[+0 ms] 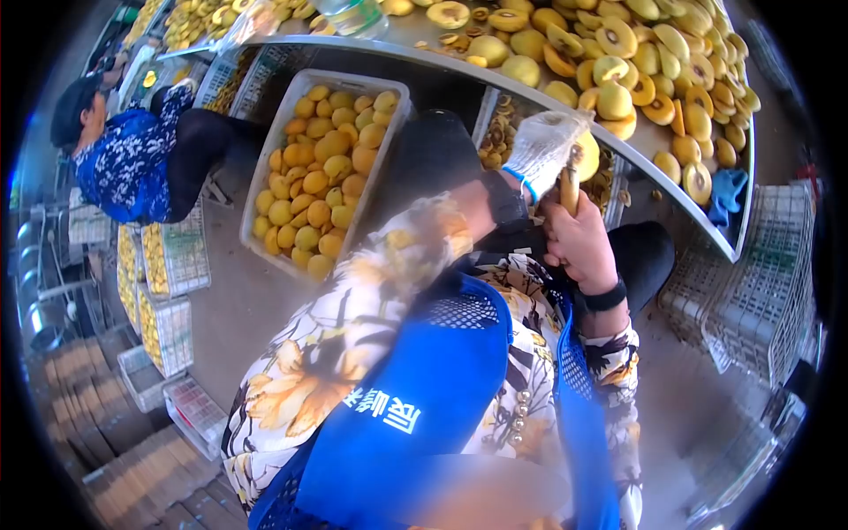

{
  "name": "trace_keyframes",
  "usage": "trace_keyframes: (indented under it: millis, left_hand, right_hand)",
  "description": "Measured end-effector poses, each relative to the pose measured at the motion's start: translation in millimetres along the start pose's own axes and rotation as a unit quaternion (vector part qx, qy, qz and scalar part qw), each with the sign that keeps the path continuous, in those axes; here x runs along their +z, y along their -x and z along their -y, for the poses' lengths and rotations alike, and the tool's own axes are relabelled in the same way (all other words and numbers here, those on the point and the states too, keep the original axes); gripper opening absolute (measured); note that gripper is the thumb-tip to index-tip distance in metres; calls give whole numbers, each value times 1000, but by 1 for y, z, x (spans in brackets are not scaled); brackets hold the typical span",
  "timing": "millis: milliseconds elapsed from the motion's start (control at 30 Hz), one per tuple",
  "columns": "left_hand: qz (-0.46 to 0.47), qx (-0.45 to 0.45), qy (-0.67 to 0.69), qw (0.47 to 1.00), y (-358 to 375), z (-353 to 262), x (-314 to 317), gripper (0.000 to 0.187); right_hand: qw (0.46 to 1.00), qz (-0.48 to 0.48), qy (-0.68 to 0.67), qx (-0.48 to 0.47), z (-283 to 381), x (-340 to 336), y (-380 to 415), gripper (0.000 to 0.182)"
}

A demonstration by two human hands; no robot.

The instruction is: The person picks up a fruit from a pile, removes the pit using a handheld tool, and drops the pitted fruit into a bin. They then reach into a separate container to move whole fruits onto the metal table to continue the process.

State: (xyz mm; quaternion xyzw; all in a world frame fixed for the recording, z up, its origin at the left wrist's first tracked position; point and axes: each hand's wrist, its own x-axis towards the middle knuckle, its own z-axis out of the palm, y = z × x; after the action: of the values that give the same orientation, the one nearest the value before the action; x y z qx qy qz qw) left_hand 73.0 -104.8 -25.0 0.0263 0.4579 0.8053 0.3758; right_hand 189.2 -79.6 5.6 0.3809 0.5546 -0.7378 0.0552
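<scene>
My left hand (546, 148), in a whitish glove, is closed around a yellow apricot (585, 157) just below the table edge. My right hand (581, 246) is bare and wraps around a tool with a wooden handle (570, 192). The tool's upper end meets the apricot; its working tip is hidden there. Close above both hands, halved apricots (617, 37) lie heaped on the metal table (433, 55). Under the table, behind my left hand, a container of apricot pieces (497, 132) shows in part.
A white crate (250, 208) full of whole apricots (322, 181) stands on the floor at my left. Stacked white baskets (751, 283) stand at the right. A blue cloth (727, 194) lies at the table corner. Another person (132, 163) sits at far left near filled crates (165, 331).
</scene>
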Motion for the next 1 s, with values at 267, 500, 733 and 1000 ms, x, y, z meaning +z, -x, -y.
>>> trace_keyframes:
  millis: [267, 500, 733, 1000]
  left_hand:
    - [55, -26, -149, 987, -21, 6, -9, 20]
    - [-77, -114, 85, 987, -36, -13, -60, 45]
    - [-433, 221, -188, 853, -64, -117, -253, 47]
    - [-237, 77, -807, 535, -128, -84, -414, 28]
  right_hand:
    - [964, 151, -209, 64, -12, -13, -14, 8]
    - [830, 358, -414, -104, -50, -33, -47, 14]
    - [970, 42, -211, 111, -74, -38, -67, 12]
    - [985, 61, -92, 130, -75, -15, -88, 12]
